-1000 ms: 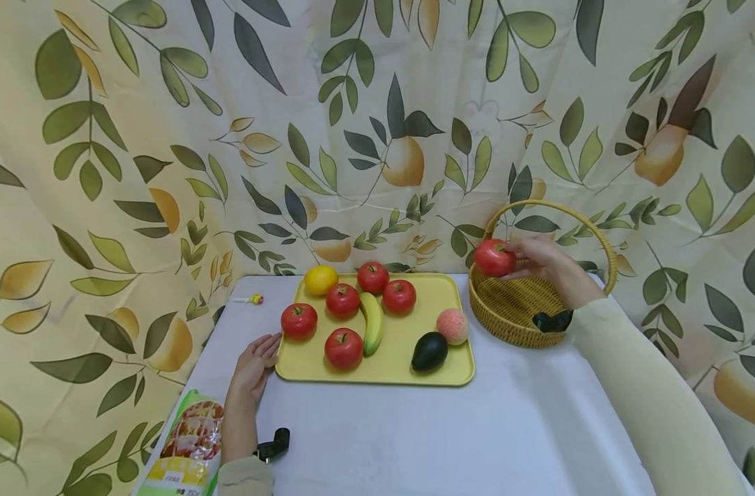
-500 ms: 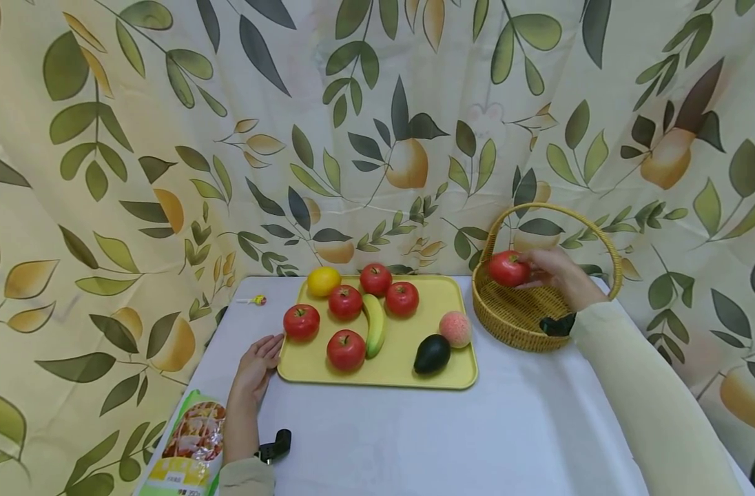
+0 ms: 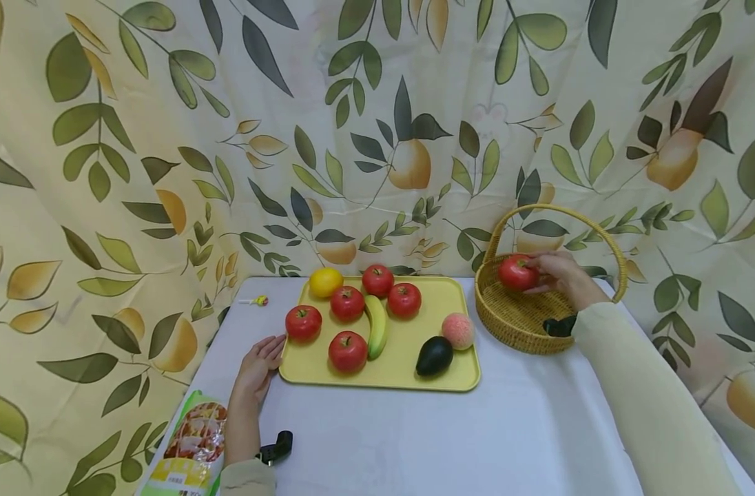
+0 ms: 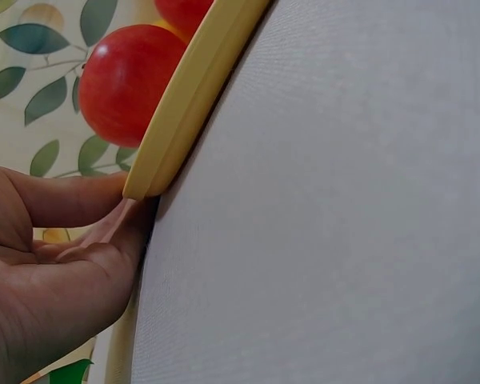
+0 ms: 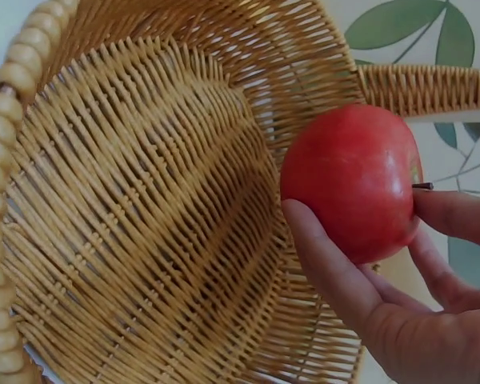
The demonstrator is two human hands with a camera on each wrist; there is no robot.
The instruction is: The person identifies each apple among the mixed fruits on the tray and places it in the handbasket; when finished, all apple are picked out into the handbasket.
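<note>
In the head view my right hand [image 3: 557,272] holds a red apple [image 3: 518,273] within the wicker basket [image 3: 520,337], under its arched handle. The right wrist view shows thumb and fingers round the apple [image 5: 352,184], its short stem towards the hand and the woven basket floor apart from it. My left hand [image 3: 258,362] lies at the left side of the yellow tray [image 3: 377,379], its fairly straight fingers touching the edge. Close up in the left wrist view, the fingers [image 4: 72,196] meet the tray's corner [image 4: 148,180].
On the tray lie several more red apples [image 3: 348,351], a lemon [image 3: 325,282], a banana [image 3: 375,327], a peach [image 3: 457,331] and an avocado [image 3: 435,356]. A lollipop [image 3: 260,300] is behind the left hand. A printed food bag [image 3: 191,441] lies at the front left. A leaf-patterned curtain [image 3: 377,138] hangs behind.
My right hand has carried the apple to the right and downward, from above the basket's left rim into the basket. The left hand keeps its place at the tray. The view has shifted slightly.
</note>
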